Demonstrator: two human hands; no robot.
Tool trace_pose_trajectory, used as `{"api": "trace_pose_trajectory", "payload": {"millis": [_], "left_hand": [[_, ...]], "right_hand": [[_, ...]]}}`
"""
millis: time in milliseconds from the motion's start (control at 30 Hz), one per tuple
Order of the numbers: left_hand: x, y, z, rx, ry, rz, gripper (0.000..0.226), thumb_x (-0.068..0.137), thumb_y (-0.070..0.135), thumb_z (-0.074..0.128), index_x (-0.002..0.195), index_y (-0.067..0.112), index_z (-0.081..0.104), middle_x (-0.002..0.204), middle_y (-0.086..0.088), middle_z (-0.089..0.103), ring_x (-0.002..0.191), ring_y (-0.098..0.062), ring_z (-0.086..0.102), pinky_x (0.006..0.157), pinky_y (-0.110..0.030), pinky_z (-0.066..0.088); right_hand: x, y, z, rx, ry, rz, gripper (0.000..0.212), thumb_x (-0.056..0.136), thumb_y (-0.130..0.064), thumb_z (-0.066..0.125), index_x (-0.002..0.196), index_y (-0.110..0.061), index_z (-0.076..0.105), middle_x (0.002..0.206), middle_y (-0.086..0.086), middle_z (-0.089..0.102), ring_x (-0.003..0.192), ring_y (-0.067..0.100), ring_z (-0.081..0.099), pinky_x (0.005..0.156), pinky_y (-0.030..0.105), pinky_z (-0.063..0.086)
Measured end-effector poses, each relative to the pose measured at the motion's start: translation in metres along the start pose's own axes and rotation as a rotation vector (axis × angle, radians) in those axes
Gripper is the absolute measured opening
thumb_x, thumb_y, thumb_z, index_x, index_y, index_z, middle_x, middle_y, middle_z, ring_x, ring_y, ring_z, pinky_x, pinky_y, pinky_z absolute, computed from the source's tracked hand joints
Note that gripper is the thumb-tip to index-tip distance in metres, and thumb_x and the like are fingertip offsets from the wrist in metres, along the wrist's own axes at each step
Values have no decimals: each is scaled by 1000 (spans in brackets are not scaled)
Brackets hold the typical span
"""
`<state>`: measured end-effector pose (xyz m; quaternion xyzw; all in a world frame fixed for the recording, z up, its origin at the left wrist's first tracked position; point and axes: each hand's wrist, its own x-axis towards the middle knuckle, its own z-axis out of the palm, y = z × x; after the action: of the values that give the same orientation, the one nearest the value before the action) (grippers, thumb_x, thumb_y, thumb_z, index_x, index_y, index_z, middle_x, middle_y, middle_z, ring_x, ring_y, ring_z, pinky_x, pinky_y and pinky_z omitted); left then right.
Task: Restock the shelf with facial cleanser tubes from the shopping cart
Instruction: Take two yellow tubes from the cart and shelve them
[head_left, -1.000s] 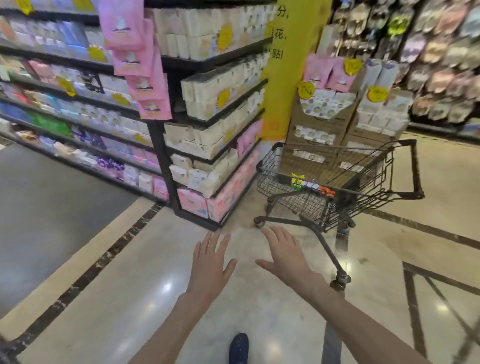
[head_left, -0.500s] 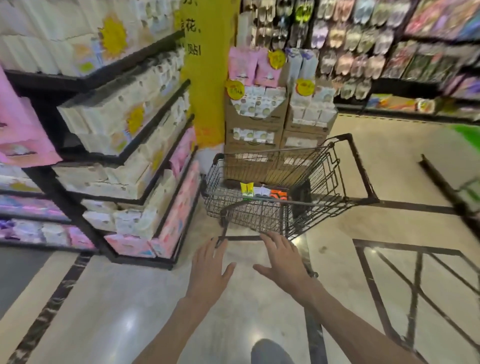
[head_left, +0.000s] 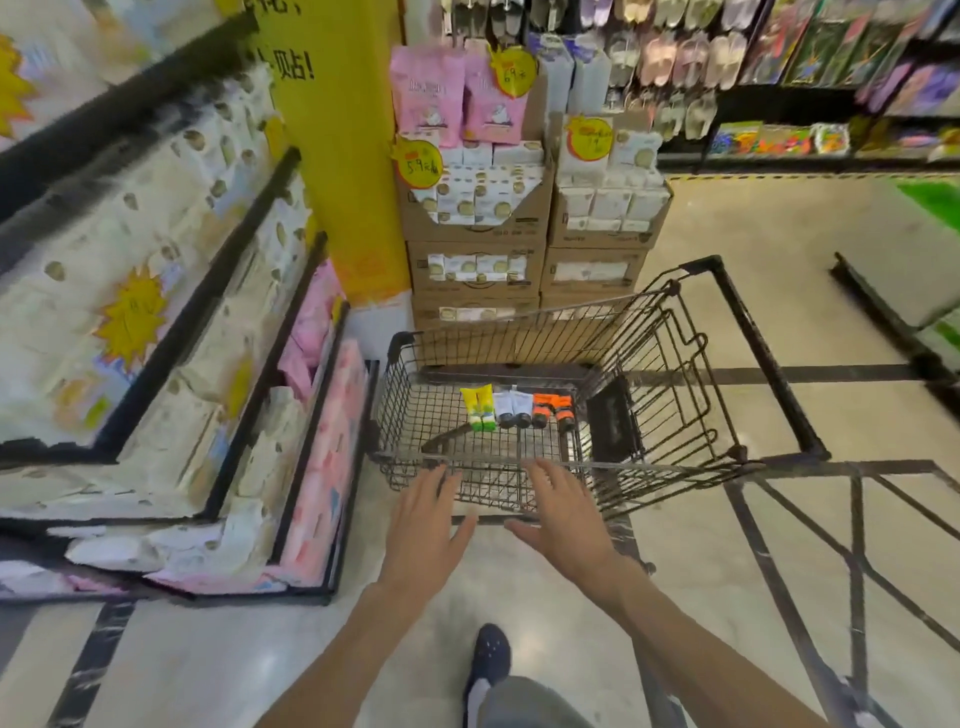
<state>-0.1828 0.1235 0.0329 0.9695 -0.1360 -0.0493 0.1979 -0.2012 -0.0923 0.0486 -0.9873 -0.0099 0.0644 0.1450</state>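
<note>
"5.9" on yellow tag (head_left: 417, 165)

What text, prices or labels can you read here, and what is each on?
"贴!", partly cut off: yellow pillar.
"5.9": yellow price tag on the cardboard boxes.
"69", roughly: upper price tag by the pink packs.
Tubes in the cart: print too small.
Shelf starbursts: blurred.

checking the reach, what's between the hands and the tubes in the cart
In the head view, only the shopping cart's near wire rim and bare basket floor separate both hands from the tubes.
</note>
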Motion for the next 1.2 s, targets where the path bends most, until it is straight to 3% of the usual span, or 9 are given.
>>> {"api": "trace_pose_trajectory", "payload": {"millis": [267, 467, 633, 833, 1033, 1200], "left_hand": [[114, -26, -9, -87, -97, -38, 63, 104, 53, 42, 158, 23, 31, 163, 2, 31, 152, -20, 22, 126, -43, 20], [212, -58, 4, -172, -176, -98, 60, 102, 48, 52, 153, 19, 39, 154, 0, 45, 143, -18, 39, 122, -36, 31], [279, -84, 20, -220, -281, -141, 59, 103, 48, 50, 155, 20, 38, 155, 0, 43, 144, -20, 38, 119, -37, 31], [346, -116, 68, -389, -434, -318, 52, 102, 44, 57, 147, 21, 47, 145, -2, 57, 130, -19, 55, 108, -41, 46], [403, -140, 146, -461, -494, -453, 50, 100, 49, 56, 143, 25, 48, 141, 0, 60, 125, -20, 59, 106, -45, 49], [445, -151, 233, -475, -466, -555, 36, 99, 45, 58, 126, 20, 57, 118, 1, 70, 96, -15, 68, 88, -44, 58]], "right_hand": [[116, 5, 5, 53, -85, 70, 84, 89, -61, 66, 155, -22, 31, 153, 2, 43, 143, 25, 40, 118, 46, 36], [203, 15, 19, 64, -138, 177, 85, 87, -63, 66, 154, -24, 31, 152, 3, 45, 140, 26, 43, 116, 46, 40], [266, 23, 36, 72, -187, 253, 85, 88, -64, 64, 155, -25, 29, 152, 3, 45, 138, 24, 46, 116, 45, 40], [322, 42, 67, 143, -222, 338, 83, 91, -58, 64, 155, -19, 30, 148, 7, 46, 132, 29, 48, 110, 49, 44], [370, 76, 118, 213, -303, 424, 80, 92, -58, 61, 155, -18, 31, 148, 8, 46, 133, 31, 49, 109, 48, 44], [398, 107, 168, 267, -353, 462, 77, 95, -51, 64, 154, -15, 32, 146, 9, 46, 130, 32, 51, 102, 44, 45]]}}
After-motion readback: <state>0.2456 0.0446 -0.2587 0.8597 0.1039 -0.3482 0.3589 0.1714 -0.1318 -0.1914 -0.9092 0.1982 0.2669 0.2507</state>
